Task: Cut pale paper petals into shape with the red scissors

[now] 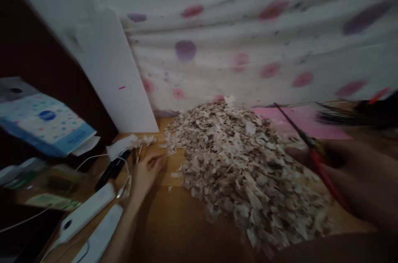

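Observation:
A large heap of pale wood shavings (245, 163) lies on a wooden table (174, 225). My left hand (146, 174) rests on the table at the heap's left edge, fingers curled near a few thin sticks; whether it holds one is unclear. My right hand (348, 171), blurred, is closed round a red-handled tool (314, 159) with a thin dark blade that points up and left over the heap's right side.
At the left are a blue-and-white packet (43, 124), white remote-like devices (85, 213), a black pen (113, 167), cables and a white board (115, 76) that leans on the wall. A spotted cloth (255, 47) hangs behind. A pink sheet (298, 120) and a dark bundle of bristles (357, 115) lie at the right.

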Demonstrator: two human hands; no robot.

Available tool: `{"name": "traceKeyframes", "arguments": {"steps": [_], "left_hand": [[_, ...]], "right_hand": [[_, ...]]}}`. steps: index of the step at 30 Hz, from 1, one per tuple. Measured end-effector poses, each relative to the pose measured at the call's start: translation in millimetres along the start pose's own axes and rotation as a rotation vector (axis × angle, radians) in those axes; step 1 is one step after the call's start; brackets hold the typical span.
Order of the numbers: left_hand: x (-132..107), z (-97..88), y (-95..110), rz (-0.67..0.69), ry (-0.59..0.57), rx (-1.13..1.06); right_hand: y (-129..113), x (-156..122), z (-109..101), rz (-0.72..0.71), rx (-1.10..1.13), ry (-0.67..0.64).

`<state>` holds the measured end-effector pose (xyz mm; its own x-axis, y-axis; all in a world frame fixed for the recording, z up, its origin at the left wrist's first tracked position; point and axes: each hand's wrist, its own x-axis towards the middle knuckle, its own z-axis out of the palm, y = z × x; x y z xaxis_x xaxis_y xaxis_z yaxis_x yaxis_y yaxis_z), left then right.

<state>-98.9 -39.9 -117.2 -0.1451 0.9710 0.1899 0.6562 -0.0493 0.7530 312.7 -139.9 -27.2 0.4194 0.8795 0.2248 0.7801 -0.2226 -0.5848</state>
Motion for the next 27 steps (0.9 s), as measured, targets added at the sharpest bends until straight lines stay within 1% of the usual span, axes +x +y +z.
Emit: {"name": "traceKeyframes", "arguments": {"steps": [1, 2, 3, 5, 8, 9, 11, 13, 15, 17, 20, 24, 27], "left_hand": [[0.5, 15.2, 13.6, 0.06, -0.062, -0.03], [0.8, 31.0, 28.2, 0.117, -0.13, -0.058], [1.2, 46.8, 43.3, 0.172, -0.197, -0.083], [3.4, 77.2, 73.3, 0.276, -0.321, -0.111], [11.7, 117.2, 109.7, 0.4, -0.445, -0.111], [15.4, 129.0, 117.9, 0.433, -0.481, -0.104], [22.7, 150.1, 127.6, 0.482, -0.535, -0.083], [28.3, 167.2, 129.9, 0.505, -0.574, -0.066], [31.8, 179.2, 127.7, 0.496, -0.604, -0.068], [34.4, 184.9, 124.3, 0.461, -0.616, -0.091], [38.9, 180.5, 122.2, 0.375, -0.587, -0.18], [42.8, 157.7, 130.0, 0.257, -0.539, -0.401], [37.3, 138.4, 144.2, 0.189, -0.5, -0.586]], "right_hand": [[-5.4, -2.0, -2.4, 0.03, -0.04, -0.086], [-10.2, -4.2, -3.6, 0.047, -0.042, -0.073], [-13.9, -6.3, -3.7, 0.047, -0.054, -0.094], [-17.0, -9.9, -2.4, 0.021, -0.096, -0.066], [-14.7, -12.9, -1.7, 0.006, -0.152, -0.079], [-13.7, -13.4, -2.2, 0.005, -0.158, -0.079], [-13.0, -13.9, -3.8, 0.003, -0.153, -0.069], [-13.7, -13.9, -5.1, 0.009, -0.141, -0.057], [-14.5, -13.8, -5.4, 0.017, -0.127, -0.049], [-14.3, -13.7, -5.1, 0.015, -0.131, -0.038], [-13.1, -13.2, -4.7, -0.005, -0.139, -0.01], [-16.4, -9.4, -3.6, -0.048, -0.074, 0.116], [-25.0, -3.0, 2.7, -0.027, 0.086, 0.186]]}}
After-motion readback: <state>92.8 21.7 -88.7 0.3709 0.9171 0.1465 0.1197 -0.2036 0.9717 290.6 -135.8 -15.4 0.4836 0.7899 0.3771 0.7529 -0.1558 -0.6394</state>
